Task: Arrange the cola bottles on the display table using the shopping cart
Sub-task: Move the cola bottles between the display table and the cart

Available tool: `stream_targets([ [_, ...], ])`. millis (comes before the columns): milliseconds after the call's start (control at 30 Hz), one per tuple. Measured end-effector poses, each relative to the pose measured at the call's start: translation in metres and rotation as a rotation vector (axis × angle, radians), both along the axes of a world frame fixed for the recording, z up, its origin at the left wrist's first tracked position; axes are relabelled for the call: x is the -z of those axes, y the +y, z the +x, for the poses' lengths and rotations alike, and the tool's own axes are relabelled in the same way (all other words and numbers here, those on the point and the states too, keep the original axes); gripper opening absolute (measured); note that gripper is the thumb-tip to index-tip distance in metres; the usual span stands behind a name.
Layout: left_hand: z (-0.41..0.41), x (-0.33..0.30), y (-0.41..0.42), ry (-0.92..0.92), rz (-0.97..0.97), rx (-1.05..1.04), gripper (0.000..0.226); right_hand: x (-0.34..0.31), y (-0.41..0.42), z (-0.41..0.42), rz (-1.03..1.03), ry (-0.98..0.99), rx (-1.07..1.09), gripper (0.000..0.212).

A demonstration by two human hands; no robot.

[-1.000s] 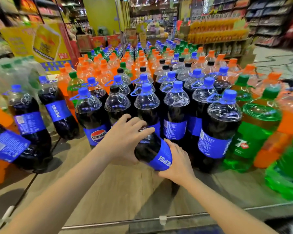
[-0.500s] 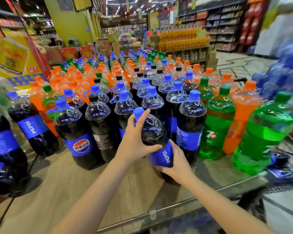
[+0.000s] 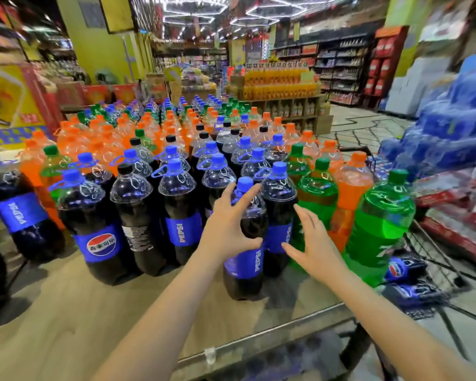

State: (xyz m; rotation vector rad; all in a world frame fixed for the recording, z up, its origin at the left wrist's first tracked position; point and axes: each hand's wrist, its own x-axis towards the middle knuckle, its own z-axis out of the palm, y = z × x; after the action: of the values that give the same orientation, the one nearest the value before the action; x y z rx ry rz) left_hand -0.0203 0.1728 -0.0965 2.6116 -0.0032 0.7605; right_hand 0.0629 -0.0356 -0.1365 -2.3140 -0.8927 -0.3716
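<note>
DESK: One cola bottle (image 3: 245, 243) stands upright at the front of the display table (image 3: 66, 320), at six o'clock of the blue-capped rows, its label reading PEPSI sideways; which hand has it?

FIELD: Left hand (image 3: 228, 229) only; the fingers reach up across the bottle's shoulder toward the cap while the thumb wraps the dark body from below, a loose span rather than a hard squeeze; the right hand (image 3: 311, 243) is off the bottle at its three o'clock, fingers straight and spread, holding nothing.

DESK: What would make this placement a good one?

FIELD: My reading is that the bottle sits a little proud of its row; it wants a nudge toward twelve o'clock until it meets the neighbouring cola bottle (image 3: 279, 215), with the label turned to face the aisle; the open right palm is well placed to steady it against a wobble; letting go should come only once the base is flat.

DESK: And the arms?

FIELD: Both forearms rise from the lower edge and converge on the bottle; the left wrist is bent slightly back; the shopping cart (image 3: 429, 259) lies at four o'clock with more cola inside.
</note>
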Motion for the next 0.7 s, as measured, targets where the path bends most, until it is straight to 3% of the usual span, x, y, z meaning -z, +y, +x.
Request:
stream_targets([
  [167, -0.003, 0.024, -0.015, -0.169, -0.090, -0.108, 0.114, -0.044, 0.010, 0.037, -0.047, -0.204, -0.088, 0.086],
  [267, -0.003, 0.054, -0.034, -0.274, -0.199, -0.252, 0.124, -0.059, 0.023, 0.055, -0.076, -0.285, -0.106, 0.087],
  [433, -0.004, 0.106, -0.056, -0.206, -0.376, -0.397, 0.144, -0.050, 0.038, 0.072, -0.125, -0.211, -0.188, 0.095],
  [533, -0.002, 0.113, -0.055, -0.204, -0.411, -0.395, 0.150, -0.035, 0.041, 0.074, -0.051, -0.188, -0.208, 0.102],
  [700, 0.003, 0.116, -0.046, -0.210, -0.463, -0.366, 0.143, -0.026, 0.045, 0.075, 0.056, -0.166, -0.220, 0.099],
])
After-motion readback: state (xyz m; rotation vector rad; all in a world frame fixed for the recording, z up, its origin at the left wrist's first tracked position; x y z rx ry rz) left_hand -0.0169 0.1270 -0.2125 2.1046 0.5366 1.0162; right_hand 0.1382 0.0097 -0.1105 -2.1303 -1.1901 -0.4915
